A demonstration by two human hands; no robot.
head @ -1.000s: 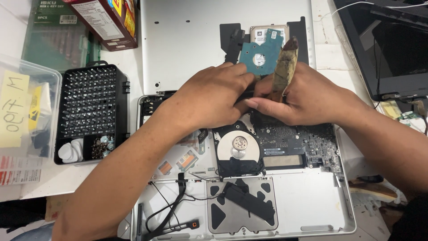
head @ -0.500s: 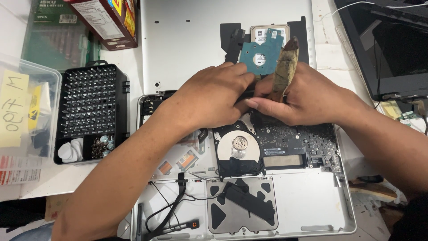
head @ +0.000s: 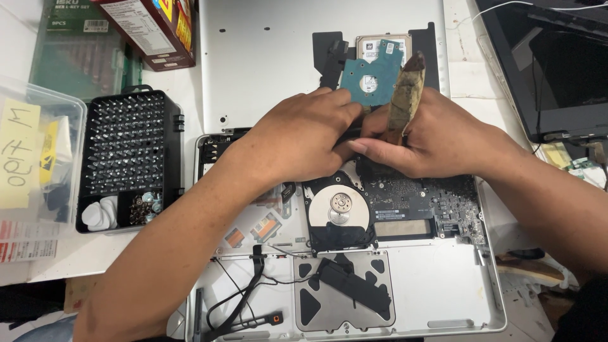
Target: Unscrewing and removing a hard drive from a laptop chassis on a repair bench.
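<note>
Laptop (head: 405, 297), opened and stripped, lies on the table under both hands; nothing is seen to have shifted over the last second, so the work at its upper middle is judged to be held at the same step; an uncovered drive (head: 341, 210) with a bright platter sits at its centre, a dark board (head: 423, 204) beside it; the left hand (head: 297, 142) is curled over a black part there, its grip hidden; the right hand (head: 437, 136) pinches a worn brown tool (head: 404, 98); a teal board (head: 375, 75) lies just beyond; a bit case (head: 130, 152) stands left.
</note>
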